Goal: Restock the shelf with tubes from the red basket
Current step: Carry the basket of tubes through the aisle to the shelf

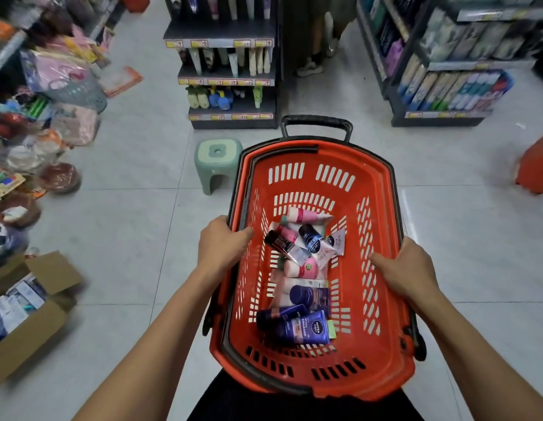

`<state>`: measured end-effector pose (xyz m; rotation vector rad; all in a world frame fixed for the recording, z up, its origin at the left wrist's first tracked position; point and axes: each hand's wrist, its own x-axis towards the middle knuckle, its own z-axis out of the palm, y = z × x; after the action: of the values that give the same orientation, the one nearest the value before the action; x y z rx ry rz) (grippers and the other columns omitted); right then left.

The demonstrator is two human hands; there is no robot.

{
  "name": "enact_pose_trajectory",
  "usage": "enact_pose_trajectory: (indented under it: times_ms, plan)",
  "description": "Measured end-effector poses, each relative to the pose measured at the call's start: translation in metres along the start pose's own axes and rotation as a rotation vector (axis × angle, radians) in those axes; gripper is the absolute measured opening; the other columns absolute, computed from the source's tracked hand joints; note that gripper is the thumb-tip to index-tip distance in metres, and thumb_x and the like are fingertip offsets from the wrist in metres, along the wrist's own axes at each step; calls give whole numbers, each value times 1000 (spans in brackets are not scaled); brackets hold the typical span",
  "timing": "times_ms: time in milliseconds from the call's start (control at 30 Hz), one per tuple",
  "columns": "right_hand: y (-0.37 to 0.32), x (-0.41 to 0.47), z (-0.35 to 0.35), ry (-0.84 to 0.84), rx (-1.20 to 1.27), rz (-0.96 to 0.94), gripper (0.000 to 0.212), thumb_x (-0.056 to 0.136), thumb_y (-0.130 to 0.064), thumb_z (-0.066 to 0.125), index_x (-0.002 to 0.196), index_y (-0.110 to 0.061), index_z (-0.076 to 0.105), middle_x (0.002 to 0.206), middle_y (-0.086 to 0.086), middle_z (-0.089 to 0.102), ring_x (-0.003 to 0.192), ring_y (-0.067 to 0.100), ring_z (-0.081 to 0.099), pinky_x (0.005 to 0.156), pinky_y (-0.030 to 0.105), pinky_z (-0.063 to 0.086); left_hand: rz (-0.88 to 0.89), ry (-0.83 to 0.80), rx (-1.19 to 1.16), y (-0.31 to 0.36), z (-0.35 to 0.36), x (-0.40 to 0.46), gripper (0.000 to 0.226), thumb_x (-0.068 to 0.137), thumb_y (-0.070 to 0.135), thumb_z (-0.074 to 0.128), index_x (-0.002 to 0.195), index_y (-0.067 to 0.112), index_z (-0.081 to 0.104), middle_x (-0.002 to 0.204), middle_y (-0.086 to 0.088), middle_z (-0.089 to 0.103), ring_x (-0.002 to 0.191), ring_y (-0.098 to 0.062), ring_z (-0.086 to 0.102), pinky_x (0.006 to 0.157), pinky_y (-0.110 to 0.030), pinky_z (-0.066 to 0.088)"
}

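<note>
Head view, NIVEA tube point(306, 328), red basket point(382, 372), both hands gripping

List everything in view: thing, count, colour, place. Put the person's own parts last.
red basket: one, red with black handles, held in the centre foreground.
tubes: about a dozen, dark blue, pink, white and black, loose in the basket bottom.
stool: one, pale green, on the floor left of the basket's far end.
shelf unit: one, dark, stocked with tubes and bottles, straight ahead.
side shelves: one unit, dark, boxed goods, upper right.
cardboard box: one, brown, open, lower left floor.
mixed goods: many, multicoloured, piled along the left.
bystander's legs: one person, top centre.
left hand: fingers curled over the basket's left rim.
right hand: fingers curled over the right rim.
</note>
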<state>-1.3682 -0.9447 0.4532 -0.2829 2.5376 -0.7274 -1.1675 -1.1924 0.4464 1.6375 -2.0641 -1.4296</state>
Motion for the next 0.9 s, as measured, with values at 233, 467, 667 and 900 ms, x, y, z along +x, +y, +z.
enact_pose_trajectory:
  times_ms: [233, 467, 667, 900]
  plan:
    - [-54, 51, 11, 0, -28, 8, 54, 89, -44, 72, 127, -10, 53, 117, 12, 69, 88, 28, 67, 83, 44, 57, -20, -12, -14, 21, -15, 68, 46, 87, 50, 74, 119, 20, 60, 97, 3, 75, 77, -19, 78, 81, -46, 64]
    - [-81, 107, 9, -6, -22, 33, 52, 89, -44, 72, 125, -11, 54, 115, 11, 69, 92, 30, 70, 84, 46, 58, -15, -17, 9, 57, -7, 125, 44, 88, 47, 74, 119, 20, 60, 96, 4, 75, 76, -17, 77, 80, -44, 64]
    - [-102, 186, -4, -35, -3, 20, 48, 88, -41, 72, 121, -10, 54, 113, 11, 69, 90, 30, 69, 83, 45, 58, -5, 15, 30, 107, 18, 183, 41, 88, 45, 74, 117, 19, 63, 93, 4, 76, 75, -16, 77, 79, -43, 64]
    - [-128, 309, -54, -52, 4, -10, 37, 88, -43, 72, 108, -21, 49, 106, 6, 69, 85, 26, 70, 81, 46, 60, -41, 52, 35, 192, 70, 253, 38, 88, 45, 73, 113, 18, 63, 89, 4, 77, 70, -15, 78, 77, -41, 65]
